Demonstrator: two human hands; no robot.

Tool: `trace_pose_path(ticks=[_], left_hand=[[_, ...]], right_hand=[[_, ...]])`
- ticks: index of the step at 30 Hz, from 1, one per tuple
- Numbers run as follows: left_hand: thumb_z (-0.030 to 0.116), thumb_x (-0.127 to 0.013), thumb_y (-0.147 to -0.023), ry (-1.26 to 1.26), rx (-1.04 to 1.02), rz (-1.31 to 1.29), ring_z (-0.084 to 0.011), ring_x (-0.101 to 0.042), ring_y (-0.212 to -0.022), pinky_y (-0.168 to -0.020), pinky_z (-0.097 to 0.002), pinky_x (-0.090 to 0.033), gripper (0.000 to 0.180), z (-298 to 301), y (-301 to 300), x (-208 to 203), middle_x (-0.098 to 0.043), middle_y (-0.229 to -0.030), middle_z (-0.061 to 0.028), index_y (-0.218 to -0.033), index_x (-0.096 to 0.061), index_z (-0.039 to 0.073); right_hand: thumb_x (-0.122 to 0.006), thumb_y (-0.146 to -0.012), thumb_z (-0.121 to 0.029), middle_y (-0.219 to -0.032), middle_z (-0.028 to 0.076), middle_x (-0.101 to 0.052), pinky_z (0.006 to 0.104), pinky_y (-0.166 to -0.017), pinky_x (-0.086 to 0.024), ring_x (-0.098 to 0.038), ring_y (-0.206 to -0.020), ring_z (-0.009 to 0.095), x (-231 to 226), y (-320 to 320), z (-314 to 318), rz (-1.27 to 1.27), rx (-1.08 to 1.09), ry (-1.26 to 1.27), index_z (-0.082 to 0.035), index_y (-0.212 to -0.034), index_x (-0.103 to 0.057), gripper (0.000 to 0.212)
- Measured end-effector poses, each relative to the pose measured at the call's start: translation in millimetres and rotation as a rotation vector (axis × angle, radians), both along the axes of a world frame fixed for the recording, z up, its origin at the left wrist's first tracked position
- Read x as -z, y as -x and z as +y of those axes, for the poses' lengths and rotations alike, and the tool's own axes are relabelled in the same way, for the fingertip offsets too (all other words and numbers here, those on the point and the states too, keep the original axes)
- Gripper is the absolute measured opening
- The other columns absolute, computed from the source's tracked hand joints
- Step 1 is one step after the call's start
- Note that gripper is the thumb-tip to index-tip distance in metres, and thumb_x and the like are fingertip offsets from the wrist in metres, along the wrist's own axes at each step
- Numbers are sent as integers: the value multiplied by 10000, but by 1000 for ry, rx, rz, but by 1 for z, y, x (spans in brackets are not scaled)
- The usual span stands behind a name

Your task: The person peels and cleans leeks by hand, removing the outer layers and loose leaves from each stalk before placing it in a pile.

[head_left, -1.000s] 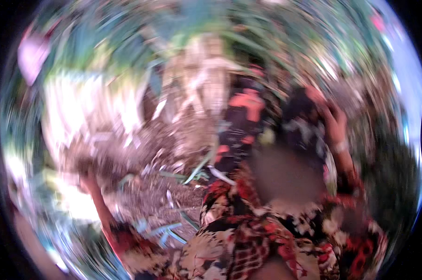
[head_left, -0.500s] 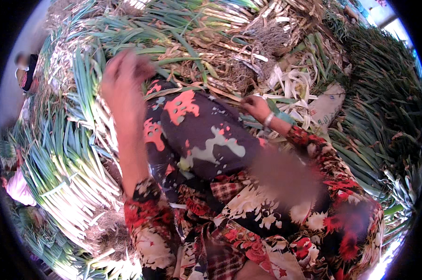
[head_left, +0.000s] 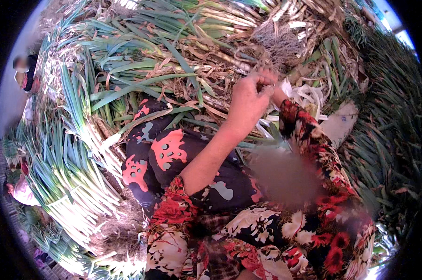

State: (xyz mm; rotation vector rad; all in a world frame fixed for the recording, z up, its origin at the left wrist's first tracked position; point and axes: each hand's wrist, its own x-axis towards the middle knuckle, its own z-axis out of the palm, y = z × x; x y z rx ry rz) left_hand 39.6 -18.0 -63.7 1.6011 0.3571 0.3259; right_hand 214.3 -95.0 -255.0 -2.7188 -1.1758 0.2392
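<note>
My left hand [head_left: 254, 88] reaches across my lap to the right, its fingers bent and closed near the root ends of the leeks. My right hand [head_left: 275, 92] is right against it, partly hidden behind it, with its visible fingers drawn in. Whatever the two hands pinch between them is too small and covered to make out. Just beyond the fingers lie dry brown roots [head_left: 277, 43] and pale leek stalks [head_left: 234, 60]. A long green leaf [head_left: 145, 122] stretches over my patterned trousers [head_left: 169, 149].
A bundle of leeks [head_left: 73, 186] with white stems lies at the left. White peeled strips [head_left: 309, 98] and a pale sack [head_left: 341, 123] sit right of my hands. Dark green leaves [head_left: 383, 116] are heaped along the right. Another person [head_left: 25, 72] is at the far left.
My left hand has swung from the far left of my lap across to meet my right hand. My right hand has moved slightly farther away and right. The long leaf shows more fully.
</note>
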Motion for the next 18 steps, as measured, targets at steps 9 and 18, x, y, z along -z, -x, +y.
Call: trace_pose_path(ticks=[9, 18], left_hand=[[89, -591, -752, -319, -126, -15, -169, -612, -688, -606, -284, -481, 167, 13, 18, 7, -622, -753, -112, -856, -606, -42], [124, -551, -799, 485, -468, -26, -121, -492, -511, -461, -249, -412, 144, 53, 21, 4, -545, -671, -72, -829, -550, -17]], right_hand=[[-564, -813, -256, -712, 21, -515, 223, -523, -428, -494, -581, 123, -132, 96, -104, 1962, 400, -917, -26, -983, -512, 290], [-550, -831, -283, -678, 61, -551, 275, -536, -445, -537, -577, 180, -96, 178, -183, 1383, 702, -848, -32, -974, -549, 289]])
